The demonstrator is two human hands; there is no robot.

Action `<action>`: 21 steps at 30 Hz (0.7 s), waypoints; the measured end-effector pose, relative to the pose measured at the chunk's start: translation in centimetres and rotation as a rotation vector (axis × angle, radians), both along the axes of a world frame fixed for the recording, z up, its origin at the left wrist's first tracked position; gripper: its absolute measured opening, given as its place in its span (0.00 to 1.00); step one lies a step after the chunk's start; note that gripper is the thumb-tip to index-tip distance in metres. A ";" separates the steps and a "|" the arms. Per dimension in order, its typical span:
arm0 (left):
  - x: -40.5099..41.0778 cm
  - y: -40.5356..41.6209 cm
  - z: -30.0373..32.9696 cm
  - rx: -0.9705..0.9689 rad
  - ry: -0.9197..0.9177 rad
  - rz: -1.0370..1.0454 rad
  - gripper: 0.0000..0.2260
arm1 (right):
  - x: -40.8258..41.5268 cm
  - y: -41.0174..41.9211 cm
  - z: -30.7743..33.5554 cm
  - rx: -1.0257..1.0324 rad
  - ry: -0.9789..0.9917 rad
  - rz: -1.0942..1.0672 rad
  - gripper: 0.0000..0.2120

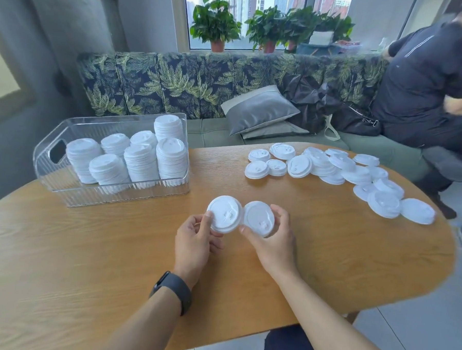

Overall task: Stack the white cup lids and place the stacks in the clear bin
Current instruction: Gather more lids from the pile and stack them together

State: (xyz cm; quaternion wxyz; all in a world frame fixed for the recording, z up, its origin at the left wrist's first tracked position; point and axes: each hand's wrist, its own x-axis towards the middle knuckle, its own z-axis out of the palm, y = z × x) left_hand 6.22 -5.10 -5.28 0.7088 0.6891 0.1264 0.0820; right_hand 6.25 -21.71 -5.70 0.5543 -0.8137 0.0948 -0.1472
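My left hand (194, 237) grips a white cup lid (224, 214), which looks like a short stack, above the middle of the wooden table (86, 261). My right hand (272, 238) holds another white lid (258, 219) right beside it, rims touching. The clear bin (63, 190) stands at the table's far left with several stacks of lids (142, 159) inside. Several loose lids (332, 169) lie scattered on the far right of the table.
A bench with leaf-print cushions (192, 81) and grey pillows (260, 112) runs behind the table. A person in dark clothes (422, 85) sits at the far right. Potted plants (216, 27) stand on the windowsill.
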 end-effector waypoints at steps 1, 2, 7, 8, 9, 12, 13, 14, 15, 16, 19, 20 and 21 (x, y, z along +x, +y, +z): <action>-0.6 0.2 0.1 -0.007 0.003 -0.011 0.16 | -0.5 0.2 0.1 0.010 0.017 0.016 0.39; -1.1 0.3 0.2 -0.014 0.005 -0.021 0.16 | -0.9 0.4 0.2 0.027 0.037 0.041 0.39; -3.3 0.9 0.7 -0.037 0.011 -0.063 0.15 | -2.2 1.0 1.1 0.174 0.160 0.230 0.37; -3.5 1.0 0.7 -0.042 0.012 -0.067 0.15 | -2.3 0.9 1.4 0.215 0.176 0.266 0.35; -3.7 1.1 0.7 -0.048 0.013 -0.069 0.15 | -2.4 0.7 1.6 0.253 0.192 0.298 0.34; -4.1 1.2 0.9 -0.067 0.012 -0.075 0.15 | -2.3 0.0 1.8 0.407 0.224 0.369 0.27; -4.1 1.2 0.9 -0.072 0.011 -0.078 0.14 | -2.2 -0.2 1.7 0.450 0.230 0.372 0.25; -4.2 1.2 1.0 -0.077 0.012 -0.081 0.14 | -2.2 -0.4 1.6 0.482 0.230 0.372 0.23; -4.2 1.1 1.0 -0.080 0.012 -0.084 0.14 | -2.1 -0.4 1.5 0.498 0.227 0.367 0.21; -4.1 1.1 1.0 -0.082 0.013 -0.086 0.13 | -2.0 -0.4 1.5 0.507 0.230 0.361 0.19; -4.1 1.1 1.0 -0.079 0.014 -0.085 0.13 | -1.8 -0.1 1.4 0.560 0.227 0.336 0.12; -4.0 1.1 0.9 -0.077 0.012 -0.082 0.13 | -1.8 -0.1 1.5 0.592 0.223 0.324 0.11; -4.0 1.1 0.9 -0.075 0.010 -0.080 0.13 | -1.8 -0.1 1.6 0.623 0.218 0.315 0.12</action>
